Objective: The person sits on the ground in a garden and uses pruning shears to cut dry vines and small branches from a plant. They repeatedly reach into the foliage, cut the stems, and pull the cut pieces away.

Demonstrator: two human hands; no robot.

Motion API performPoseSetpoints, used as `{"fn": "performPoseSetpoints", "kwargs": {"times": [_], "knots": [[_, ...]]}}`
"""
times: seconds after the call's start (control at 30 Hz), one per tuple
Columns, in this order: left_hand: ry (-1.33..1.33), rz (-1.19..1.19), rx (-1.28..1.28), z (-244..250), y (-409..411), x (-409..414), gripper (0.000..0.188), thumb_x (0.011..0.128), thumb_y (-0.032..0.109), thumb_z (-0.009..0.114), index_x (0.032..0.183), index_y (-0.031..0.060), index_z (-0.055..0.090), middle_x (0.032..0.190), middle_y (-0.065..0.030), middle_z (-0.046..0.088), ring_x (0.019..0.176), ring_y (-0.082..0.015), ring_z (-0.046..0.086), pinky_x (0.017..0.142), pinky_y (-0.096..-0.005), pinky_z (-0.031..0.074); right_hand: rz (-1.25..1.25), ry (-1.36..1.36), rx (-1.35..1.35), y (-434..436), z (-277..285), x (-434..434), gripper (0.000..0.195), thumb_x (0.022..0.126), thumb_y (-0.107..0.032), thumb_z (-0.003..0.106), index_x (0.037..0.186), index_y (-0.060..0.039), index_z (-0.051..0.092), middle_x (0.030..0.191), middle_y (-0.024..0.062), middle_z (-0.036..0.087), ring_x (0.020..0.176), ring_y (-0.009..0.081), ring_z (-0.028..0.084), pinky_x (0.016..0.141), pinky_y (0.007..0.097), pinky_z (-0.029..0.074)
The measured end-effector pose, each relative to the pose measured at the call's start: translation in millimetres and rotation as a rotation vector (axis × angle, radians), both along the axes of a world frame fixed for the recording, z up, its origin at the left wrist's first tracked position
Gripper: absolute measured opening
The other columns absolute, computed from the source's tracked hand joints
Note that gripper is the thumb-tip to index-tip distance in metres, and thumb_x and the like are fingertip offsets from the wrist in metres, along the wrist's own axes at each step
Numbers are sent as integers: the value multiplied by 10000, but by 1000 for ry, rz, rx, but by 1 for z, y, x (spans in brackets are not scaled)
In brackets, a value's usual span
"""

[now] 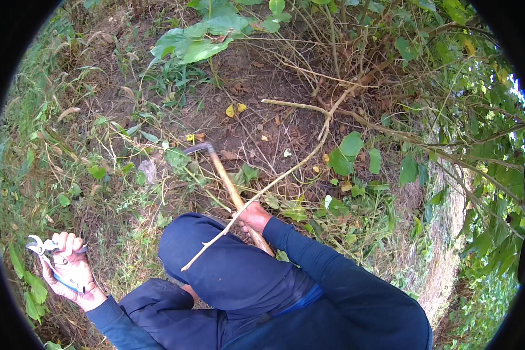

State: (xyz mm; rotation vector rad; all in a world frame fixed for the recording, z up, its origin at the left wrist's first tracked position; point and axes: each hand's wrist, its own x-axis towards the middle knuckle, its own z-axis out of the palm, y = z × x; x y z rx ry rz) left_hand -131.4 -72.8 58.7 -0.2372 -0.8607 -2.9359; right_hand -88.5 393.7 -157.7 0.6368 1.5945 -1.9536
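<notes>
At the lower left my left hand (79, 273) is raised, palm up, and holds a pair of pruning shears (61, 276) with parted jaws and blue-edged handles. My right hand (254, 218), near the middle, grips the wooden handle (225, 177) of a sickle. Its curved metal blade (197, 148) points left, over low weeds. A thin bare branch (276, 180) runs from the shrub across the sickle handle, beside my right hand, and on over my bent knee (227, 258). Whether that hand also touches the branch, I cannot tell.
A shrub's woody stems (372, 76) spread at the upper right, with a short side branch (288, 103) pointing left. Broad green leaves (205, 43) hang at the top. Grass and weeds (61, 144) cover the left. Brown soil (253, 83) with twigs and yellow leaves lies ahead.
</notes>
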Motion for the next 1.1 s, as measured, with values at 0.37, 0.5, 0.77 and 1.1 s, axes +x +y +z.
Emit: {"fn": "performPoseSetpoints", "kwargs": {"times": [0.37,0.5,0.77,1.1], "knots": [[-29,88,38,2,-4,5,375,918,323,711,1123,42,571,982,-75,421,868,-208,411,823,-384,360,-462,-50,-66,71,20,38,115,971,-95,668,1002,-65,562,709,-4,530,536,106,532,459,309,469],[-33,138,110,1,-9,7,307,945,326,663,1071,50,617,1021,-122,478,877,-239,450,837,-422,406,-378,18,69,64,27,47,124,939,-77,677,948,-37,560,692,18,554,514,126,544,445,314,479],[-92,183,200,4,-10,14,253,915,306,699,1013,74,675,1028,-144,561,870,-256,501,832,-424,424,-56,440,494,34,67,37,169,945,-54,678,1071,-27,569,747,1,570,518,82,542,453,249,478],[-109,195,154,4,-7,14,264,936,356,707,977,95,701,1004,-129,636,858,-255,550,810,-426,459,638,1033,1083,1,127,-55,363,810,-92,717,1078,-50,476,770,240,660,733,485,675,651,565,534]]}}
